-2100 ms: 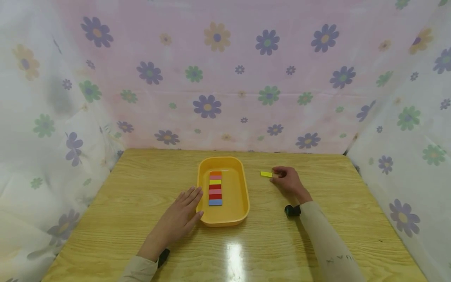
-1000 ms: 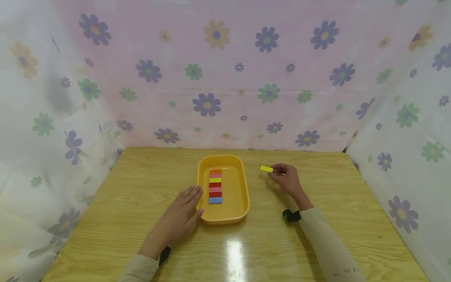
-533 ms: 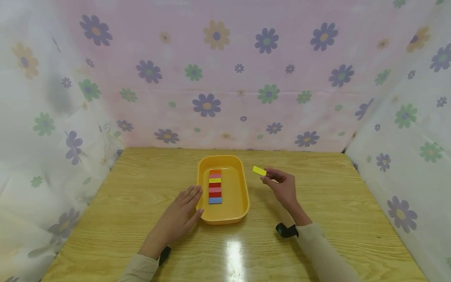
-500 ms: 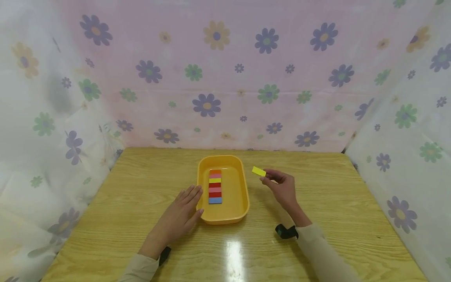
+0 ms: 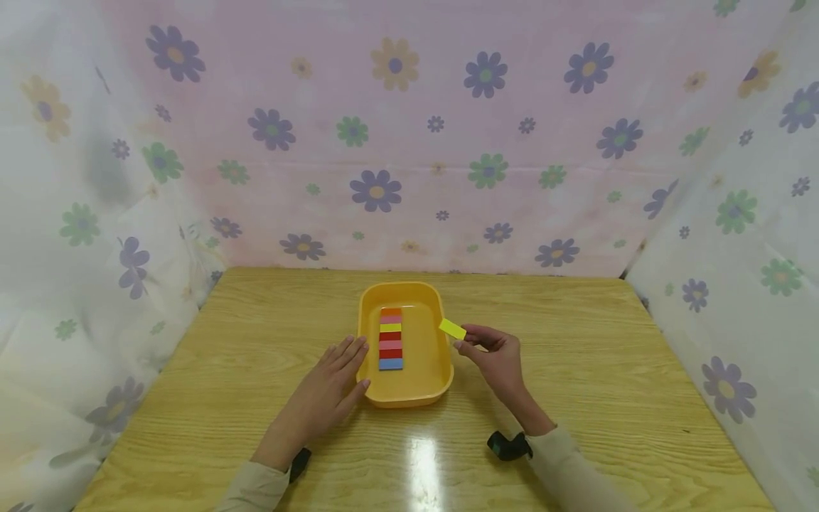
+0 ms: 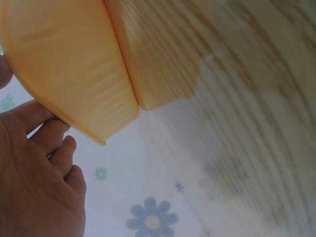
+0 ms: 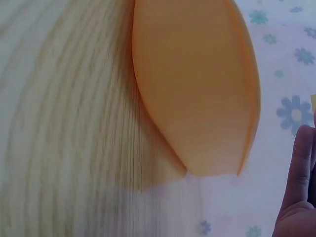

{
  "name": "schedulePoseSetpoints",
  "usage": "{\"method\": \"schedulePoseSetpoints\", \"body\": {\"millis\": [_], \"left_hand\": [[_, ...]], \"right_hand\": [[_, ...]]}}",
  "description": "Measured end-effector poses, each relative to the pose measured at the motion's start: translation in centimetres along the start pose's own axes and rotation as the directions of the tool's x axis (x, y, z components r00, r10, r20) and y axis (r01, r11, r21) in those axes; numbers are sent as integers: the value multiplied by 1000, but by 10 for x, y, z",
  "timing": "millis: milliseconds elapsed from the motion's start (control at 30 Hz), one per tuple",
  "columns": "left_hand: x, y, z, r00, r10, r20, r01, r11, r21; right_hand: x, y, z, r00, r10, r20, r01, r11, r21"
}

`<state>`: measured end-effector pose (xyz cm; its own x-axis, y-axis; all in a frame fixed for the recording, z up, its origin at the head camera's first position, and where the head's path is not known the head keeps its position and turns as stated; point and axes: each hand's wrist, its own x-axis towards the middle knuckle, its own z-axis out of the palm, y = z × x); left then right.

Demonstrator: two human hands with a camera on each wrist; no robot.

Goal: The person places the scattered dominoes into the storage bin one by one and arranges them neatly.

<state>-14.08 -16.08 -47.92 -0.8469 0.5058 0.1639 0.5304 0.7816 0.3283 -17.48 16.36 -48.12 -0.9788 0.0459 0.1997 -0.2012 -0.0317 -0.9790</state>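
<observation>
My right hand pinches a small yellow block by one end, between thumb and fingers. The block hangs tilted over the right rim of a yellow-orange plastic tray. My left hand rests with extended fingers at the tray's left rim; in the left wrist view those fingers lie along the edge. Inside the tray, on its left side, several flat blocks form a column of orange, pink, yellow, red and blue. In the right wrist view the held block is nearly all out of frame.
The tray stands on a wood-grain table, its bare floor showing right of the column. Flowered sheets close off the back and both sides. A dark wrist camera sits below the right hand, close over the table.
My right hand has lifted the yellow block off the table right of the tray and carried it left and nearer to the tray's right rim. The left hand has stayed still.
</observation>
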Motion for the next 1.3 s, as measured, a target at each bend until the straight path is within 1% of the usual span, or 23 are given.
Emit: {"method": "schedulePoseSetpoints", "body": {"millis": [233,467,633,767,900,1033,1167,1300], "left_hand": [[0,0,0,1000,0,6,0,1000,2],[0,0,0,1000,5,-5,-5,1000,3],[0,-1,1,1000,16,-25,-16,1000,3],[0,-1,1,1000,1,-9,-1,1000,2],[0,-1,0,1000,-11,5,11,1000,4],[0,-1,0,1000,-8,1,8,1000,-1],[0,-1,0,1000,-1,-4,1,1000,-1],[0,-1,0,1000,-4,-2,4,1000,-3]], "right_hand": [[-12,-3,20,998,3,66,-6,999,46],[-20,-2,41,991,-47,126,30,991,131],[-20,-3,54,991,-51,124,36,992,119],[-20,-4,63,996,-26,89,18,997,80],[-19,-8,68,999,12,52,-12,1000,-7],[-15,-10,73,996,52,69,-41,988,-148],[-11,-12,77,988,85,131,-41,950,-308],[-7,-16,81,970,132,204,-32,901,-433]]}}
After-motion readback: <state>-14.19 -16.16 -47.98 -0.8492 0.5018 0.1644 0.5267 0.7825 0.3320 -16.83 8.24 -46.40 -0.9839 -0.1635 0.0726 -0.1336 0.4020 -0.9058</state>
